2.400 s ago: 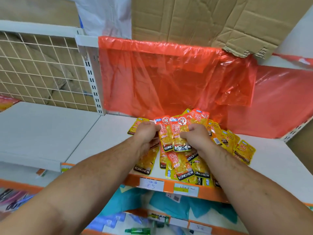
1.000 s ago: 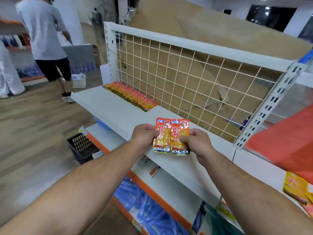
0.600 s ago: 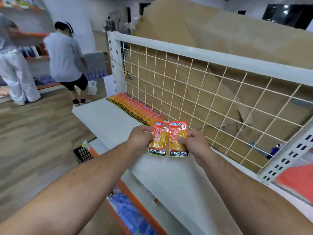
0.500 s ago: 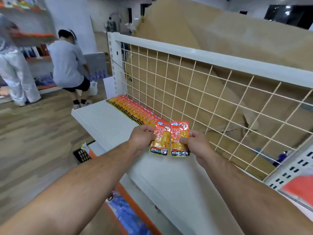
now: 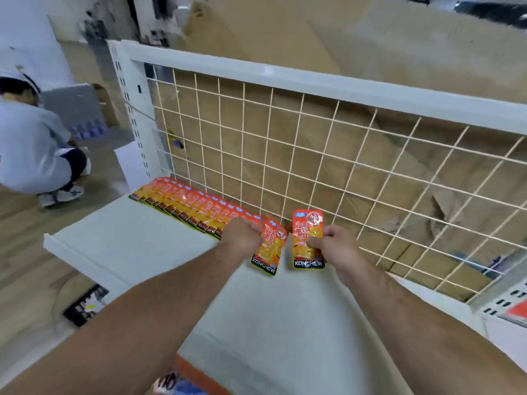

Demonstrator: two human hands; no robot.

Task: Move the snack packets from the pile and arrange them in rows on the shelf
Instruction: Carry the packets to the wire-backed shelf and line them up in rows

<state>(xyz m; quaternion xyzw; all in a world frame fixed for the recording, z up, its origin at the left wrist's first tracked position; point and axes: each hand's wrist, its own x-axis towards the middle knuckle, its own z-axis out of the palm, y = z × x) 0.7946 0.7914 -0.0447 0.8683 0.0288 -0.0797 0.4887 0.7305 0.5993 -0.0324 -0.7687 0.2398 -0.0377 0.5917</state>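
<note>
Currently a tilted orange-and-yellow foil snack packet (image 5: pixel 267 252) is pinched at its left edge by the left hand (image 5: pixel 242 236), with the fingers curled round it and its lower end swung toward the right hand (image 5: pixel 335 242). An upright matching foil packet (image 5: pixel 308 242) is pinched at its right edge by the right hand, with a narrow gap between the two. Left of the left hand, an overlapped row of orange packets (image 5: pixel 182 202) is laid on the flat white metal shelf (image 5: pixel 137 246), along the foot of the cream wire grid panel (image 5: pixel 285 155) beyond both hands. Whether either held packet touches the shelf cannot be told. The pile is not in view.

Risks, as judged:
- The row's near end is covered by the left hand, so the tilted packet could be set down skewed and the overlap spacing lost.
- Foil is slick on a smooth shelf, so neighbours could be shoved out of line if the packet is pushed in rather than laid down.
- The edge pinches are shallow, so a packet could be dropped or twisted on release.
- Top edges could be poked through the grid openings if packets are placed too far back.
</note>
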